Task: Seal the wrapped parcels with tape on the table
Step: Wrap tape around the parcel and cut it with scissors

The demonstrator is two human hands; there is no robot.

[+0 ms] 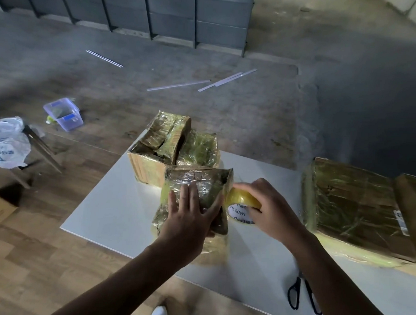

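Pressing down on the parcel (pixel 200 179), the left hand (pixel 190 215) lays straight, spread fingers on its film-covered face; the parcel sits on the table (pixel 115 207) directly beneath them. The right hand (pixel 272 211) has its fingers curled round the tape roll (pixel 243 200), just beside the left thumb, against the parcel's edge. Risk: pulling the roll can drag or tip the parcel if left-hand pressure is light. Slack tape likely wrinkles or sticks to itself.
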